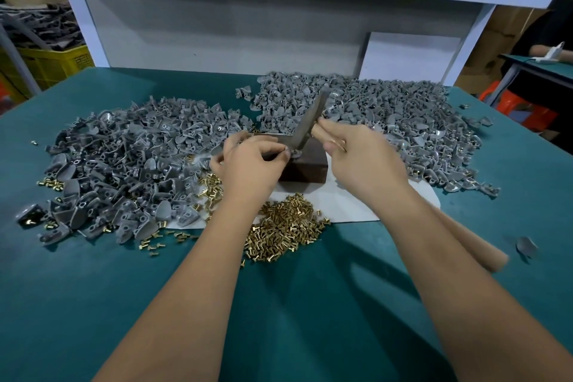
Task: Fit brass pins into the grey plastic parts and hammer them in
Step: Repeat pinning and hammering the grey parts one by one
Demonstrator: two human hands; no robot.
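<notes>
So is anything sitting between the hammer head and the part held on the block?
Nothing visible. The hammer in the right hand comes down onto the grey part, which the left hand pinches on the dark block; fingertips sit beside it.

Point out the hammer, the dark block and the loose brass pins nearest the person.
hammer point(310, 122): head view, on its blurred metal head.
dark block point(305, 171): head view, on its front face.
brass pins point(285, 231): head view, middle of the heap.
</notes>
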